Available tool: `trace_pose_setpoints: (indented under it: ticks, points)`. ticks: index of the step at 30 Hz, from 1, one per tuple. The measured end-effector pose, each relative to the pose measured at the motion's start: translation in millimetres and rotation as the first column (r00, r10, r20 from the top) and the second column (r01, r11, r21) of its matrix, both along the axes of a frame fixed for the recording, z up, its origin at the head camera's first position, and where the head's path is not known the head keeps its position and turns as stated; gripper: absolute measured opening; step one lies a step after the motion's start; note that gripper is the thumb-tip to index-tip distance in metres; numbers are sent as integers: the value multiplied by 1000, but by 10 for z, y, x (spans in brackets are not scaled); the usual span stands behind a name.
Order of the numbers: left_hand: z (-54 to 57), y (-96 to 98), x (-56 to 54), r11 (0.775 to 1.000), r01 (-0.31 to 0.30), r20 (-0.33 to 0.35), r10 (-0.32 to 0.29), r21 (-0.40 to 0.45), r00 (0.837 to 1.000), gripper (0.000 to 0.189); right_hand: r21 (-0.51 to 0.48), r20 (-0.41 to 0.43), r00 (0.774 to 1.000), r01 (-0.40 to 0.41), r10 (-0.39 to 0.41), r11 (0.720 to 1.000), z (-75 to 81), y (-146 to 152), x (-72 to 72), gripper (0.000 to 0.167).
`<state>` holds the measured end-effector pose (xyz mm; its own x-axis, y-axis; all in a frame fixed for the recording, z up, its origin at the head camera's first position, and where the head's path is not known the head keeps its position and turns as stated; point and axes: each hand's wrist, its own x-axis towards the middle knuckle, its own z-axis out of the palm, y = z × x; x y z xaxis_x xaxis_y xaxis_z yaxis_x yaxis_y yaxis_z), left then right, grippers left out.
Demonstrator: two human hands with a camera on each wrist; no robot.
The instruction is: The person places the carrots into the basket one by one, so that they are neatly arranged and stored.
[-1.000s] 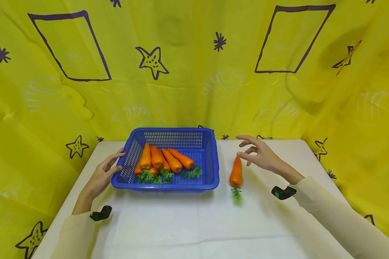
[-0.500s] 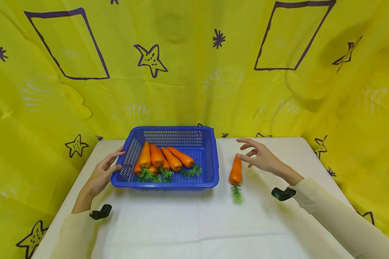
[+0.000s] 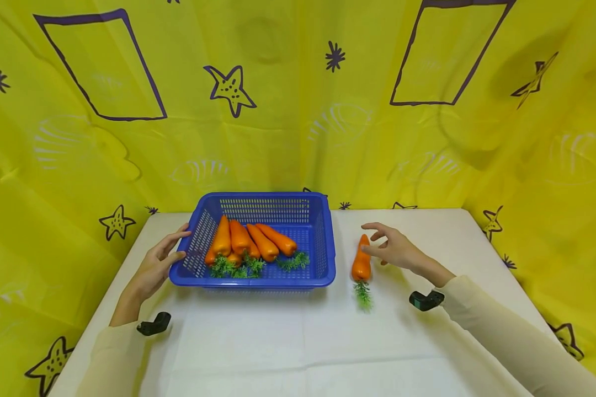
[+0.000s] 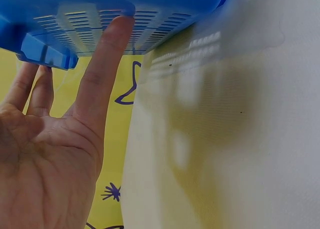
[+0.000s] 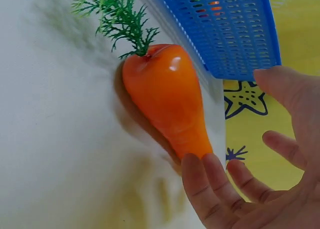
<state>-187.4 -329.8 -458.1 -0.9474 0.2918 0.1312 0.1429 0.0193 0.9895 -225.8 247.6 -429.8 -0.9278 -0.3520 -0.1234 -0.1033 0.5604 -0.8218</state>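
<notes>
A single orange carrot [image 3: 361, 267] with a green leafy top lies on the white table, its tip pointing away. Over its narrow end hovers my right hand [image 3: 397, 251], fingers spread; in the right wrist view two fingertips [image 5: 192, 164] overlap the tip of the carrot. To the left is a blue plastic basket [image 3: 258, 282] with slotted walls, several carrots [image 3: 240, 238] with green tops heaped in its left half. My left hand [image 3: 151, 273] rests against the basket's left side, fingertips at the rim, and its extended thumb [image 4: 100, 74] touches the slotted wall.
The white-covered table [image 3: 278, 342] meets a yellow curtain [image 3: 298, 138] printed with dark stars and frames at the back and sides. Each wrist has a small black device [image 3: 154, 324] at the cuff.
My right hand has come down and slightly nearer along the single carrot. The left hand stays at the basket, and the carrots have not moved on the table; the head view has tilted slightly.
</notes>
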Motion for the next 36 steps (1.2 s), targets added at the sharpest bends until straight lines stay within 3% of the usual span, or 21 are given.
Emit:
trace_pose_setpoints:
  ticks: [12, 22, 36]
  points:
    - [3, 13, 21, 1000, -17, 27, 18, -25, 999, 50, 120, 34, 998, 55, -60, 991, -193, -86, -18, 66]
    - [10, 13, 12, 999, -21, 24, 22, -35, 999, 50, 103, 72, 995, 68, -76, 992, -282, -144, -20, 63]
    - [11, 12, 8, 999, -16, 22, 17, -32, 1000, 49, 104, 84, 993, 75, -84, 992, -273, -180, -14, 62]
